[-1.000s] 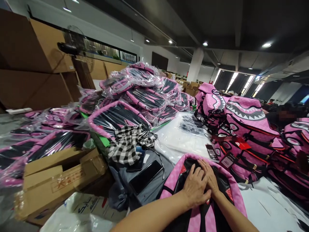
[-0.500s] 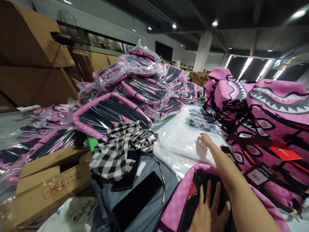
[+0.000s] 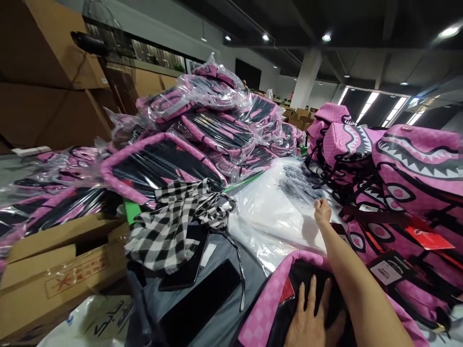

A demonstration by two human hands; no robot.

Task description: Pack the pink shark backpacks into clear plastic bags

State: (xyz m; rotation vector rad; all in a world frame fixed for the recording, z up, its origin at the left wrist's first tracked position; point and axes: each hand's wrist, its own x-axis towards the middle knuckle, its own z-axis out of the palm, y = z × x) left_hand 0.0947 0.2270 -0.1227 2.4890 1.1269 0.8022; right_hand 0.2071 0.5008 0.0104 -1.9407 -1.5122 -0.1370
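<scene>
My left hand (image 3: 309, 313) lies flat with its fingers spread on the black panel of a pink checkered backpack (image 3: 262, 308), close to a red tag (image 3: 287, 290). Reaching across above it, my right hand (image 3: 322, 211) is closed in a pinch on the top clear plastic bag (image 3: 267, 202) of a stack printed with black markings. Creases in the film run toward those fingers. To the left, a black-and-white checked cloth (image 3: 166, 231) partly covers a dark phone-like slab (image 3: 184, 270); a larger black slab (image 3: 200, 306) lies nearer me.
Plastic-wrapped pink-and-black backpacks (image 3: 217, 132) are heaped at the back left. Unwrapped pink backpacks with shark-mouth prints (image 3: 419, 154) are piled on the right. An open cardboard box (image 3: 61, 274) stands at the lower left, with large cartons (image 3: 47, 115) behind.
My right hand has moved right, closing on the plastic bag and drawing its film toward the right. The left hand stays spread on the backpack. The view has shifted slightly.
</scene>
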